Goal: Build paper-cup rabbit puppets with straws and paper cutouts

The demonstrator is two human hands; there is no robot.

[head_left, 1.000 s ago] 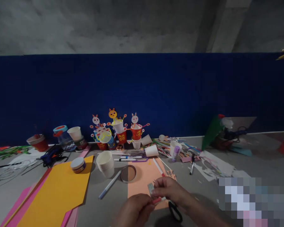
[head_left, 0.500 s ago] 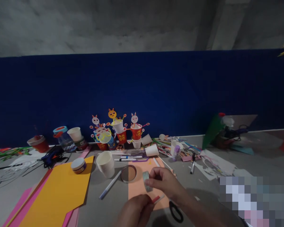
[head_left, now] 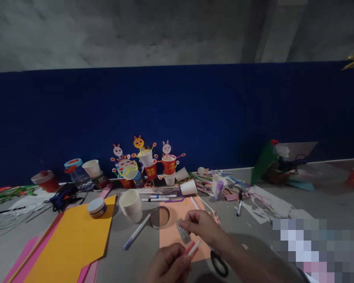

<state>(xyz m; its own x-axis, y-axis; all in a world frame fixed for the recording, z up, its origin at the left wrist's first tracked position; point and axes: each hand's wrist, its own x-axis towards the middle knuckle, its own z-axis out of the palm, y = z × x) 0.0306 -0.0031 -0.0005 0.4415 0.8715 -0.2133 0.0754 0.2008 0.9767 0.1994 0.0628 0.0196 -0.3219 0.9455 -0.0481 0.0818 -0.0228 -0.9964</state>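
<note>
Nearest, the left hand [head_left: 169, 264] has its grip closed, thumb against fingers, on the red and white sticks [head_left: 190, 249]. They lie side by side, their lower ends hidden in the fingers, their free ends slanting out past the fingertips towards the right hand [head_left: 204, 228]. Just beside, the black loop handle [head_left: 225, 272] rests on the bench [head_left: 115, 243] below the right wrist.

The right hand's grip is narrow, thumb and fingers pinching the upper part of a grey-green roll [head_left: 183, 232], seemingly tape and somewhat blurred. Most of the roll hangs to the left of and below those fingertips, its lower end near the sticks; whether the two touch cannot be told. Both hands are over the peach sheet [head_left: 169, 237].

Beyond the left hand, a dark ring [head_left: 160, 227] lies partly on that sheet, with a marker [head_left: 136, 232] slanting beside it. To the left, a jar [head_left: 96, 207] stands on yellow card [head_left: 76, 232], near upright white cups [head_left: 130, 206]. Farther off, decorated cups [head_left: 150, 171] bearing animal figures stand before the blue panel [head_left: 177, 114].
</note>
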